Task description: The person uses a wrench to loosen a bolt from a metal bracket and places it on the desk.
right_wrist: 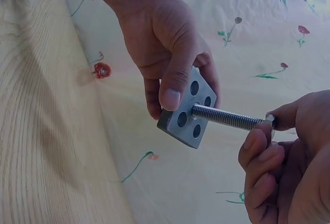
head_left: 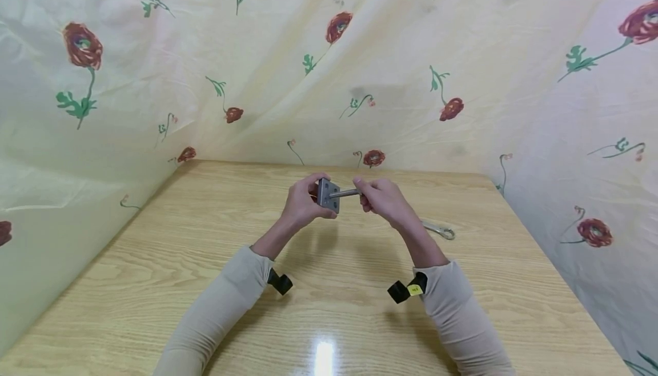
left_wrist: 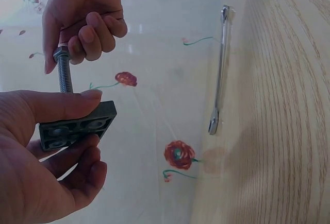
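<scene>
My left hand (head_left: 302, 200) grips a square metal plate (right_wrist: 186, 129) by its edges, thumb on one side and fingers on the other. Round holes show near the corners of the plate's face. A threaded bolt (right_wrist: 227, 117) stands out from the middle hole. At its far end my right hand (head_left: 381, 198) pinches the hex head (left_wrist: 62, 52) between thumb and curled fingers. Both hands hold the pieces up over the wooden table, the bolt lying nearly level between them in the head view.
A combination wrench (head_left: 438, 229) lies on the wooden table (head_left: 154, 262), to the right beyond the right forearm. Flowered cloth (head_left: 288, 67) hangs behind the table and along both sides. Each wrist wears a small black camera.
</scene>
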The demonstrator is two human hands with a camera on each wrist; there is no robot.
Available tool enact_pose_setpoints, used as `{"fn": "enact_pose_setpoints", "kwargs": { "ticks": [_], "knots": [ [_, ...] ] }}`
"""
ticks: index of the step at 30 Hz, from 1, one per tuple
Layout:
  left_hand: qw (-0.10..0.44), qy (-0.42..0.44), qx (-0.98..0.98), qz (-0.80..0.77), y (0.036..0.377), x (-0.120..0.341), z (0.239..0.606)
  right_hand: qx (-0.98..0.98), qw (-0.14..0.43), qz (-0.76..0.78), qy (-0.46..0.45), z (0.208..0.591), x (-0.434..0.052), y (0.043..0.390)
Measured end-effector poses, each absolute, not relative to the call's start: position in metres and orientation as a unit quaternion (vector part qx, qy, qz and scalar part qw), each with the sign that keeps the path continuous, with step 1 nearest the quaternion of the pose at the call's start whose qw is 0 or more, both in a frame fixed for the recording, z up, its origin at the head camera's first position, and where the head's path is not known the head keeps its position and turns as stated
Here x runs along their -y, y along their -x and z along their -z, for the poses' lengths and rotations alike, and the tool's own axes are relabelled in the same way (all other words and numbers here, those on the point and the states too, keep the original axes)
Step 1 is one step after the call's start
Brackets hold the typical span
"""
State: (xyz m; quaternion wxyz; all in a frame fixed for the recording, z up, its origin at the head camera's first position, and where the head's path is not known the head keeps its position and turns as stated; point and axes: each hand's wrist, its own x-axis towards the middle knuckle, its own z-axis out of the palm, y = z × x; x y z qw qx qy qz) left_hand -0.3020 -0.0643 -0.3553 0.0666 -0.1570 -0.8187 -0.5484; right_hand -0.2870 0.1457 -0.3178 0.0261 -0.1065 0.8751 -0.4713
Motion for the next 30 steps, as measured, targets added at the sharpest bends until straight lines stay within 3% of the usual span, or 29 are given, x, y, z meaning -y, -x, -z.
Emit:
{"fn": "enact_pose_setpoints", "kwargs": {
  "ticks": [10,30],
  "knots": [
    [0.062,0.152,0.818,0.551,0.301,0.064,0.356,-0.919,-0.032,0.366,0.140,0.310,-0.143,0.279],
    [0.062,0.152,0.828,0.536,0.300,0.063,0.353,-0.934,-0.033,0.325,0.143,0.304,-0.142,0.275]
  ]
}}
